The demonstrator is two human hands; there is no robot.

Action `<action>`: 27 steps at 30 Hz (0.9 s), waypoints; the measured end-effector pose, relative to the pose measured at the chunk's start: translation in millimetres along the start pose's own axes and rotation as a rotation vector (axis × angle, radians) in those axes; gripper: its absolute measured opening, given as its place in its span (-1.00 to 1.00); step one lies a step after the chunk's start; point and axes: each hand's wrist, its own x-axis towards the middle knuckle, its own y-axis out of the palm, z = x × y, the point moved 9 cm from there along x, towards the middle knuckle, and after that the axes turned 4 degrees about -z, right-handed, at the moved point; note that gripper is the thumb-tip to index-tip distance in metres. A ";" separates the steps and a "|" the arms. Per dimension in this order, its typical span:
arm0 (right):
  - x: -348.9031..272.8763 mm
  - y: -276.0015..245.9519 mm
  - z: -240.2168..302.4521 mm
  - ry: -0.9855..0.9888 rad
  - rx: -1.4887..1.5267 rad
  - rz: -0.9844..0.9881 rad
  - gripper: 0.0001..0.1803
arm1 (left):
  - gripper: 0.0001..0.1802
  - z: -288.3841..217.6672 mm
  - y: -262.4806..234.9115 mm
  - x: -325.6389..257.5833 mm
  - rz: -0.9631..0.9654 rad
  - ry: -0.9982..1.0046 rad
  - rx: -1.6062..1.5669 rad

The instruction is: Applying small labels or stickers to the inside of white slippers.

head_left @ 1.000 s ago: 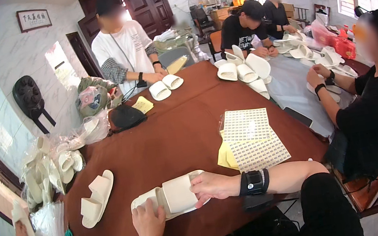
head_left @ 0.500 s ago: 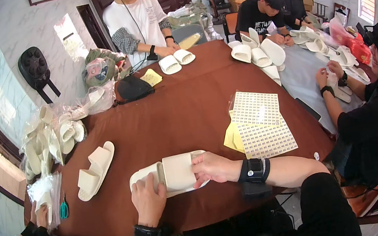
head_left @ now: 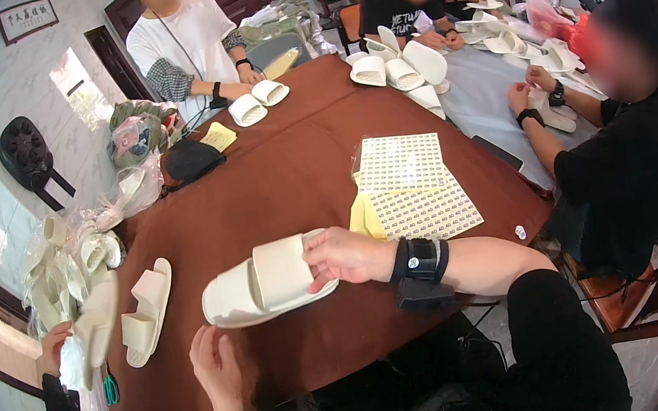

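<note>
Gripping the toe end of a cream slide sandal (head_left: 265,282), the right hand (head_left: 348,254) holds it just above the brown table (head_left: 288,169), near the table's near edge. The left hand (head_left: 219,370) is released, fingers loosely spread, just below the sandal's heel and apart from it. A second cream sandal (head_left: 146,310) lies toward the left edge; sticker sheets (head_left: 411,187) lie toward the right edge.

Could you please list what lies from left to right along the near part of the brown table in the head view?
Lone cream foam slide sandal → cream slide sandal held in right hand → right hand → white sticker sheets.
</note>
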 end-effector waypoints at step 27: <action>-6.6 -63.4 119.2 -0.447 -0.400 -0.212 -0.73 | -0.72 42.2 -40.8 -63.4 -0.146 -0.076 0.066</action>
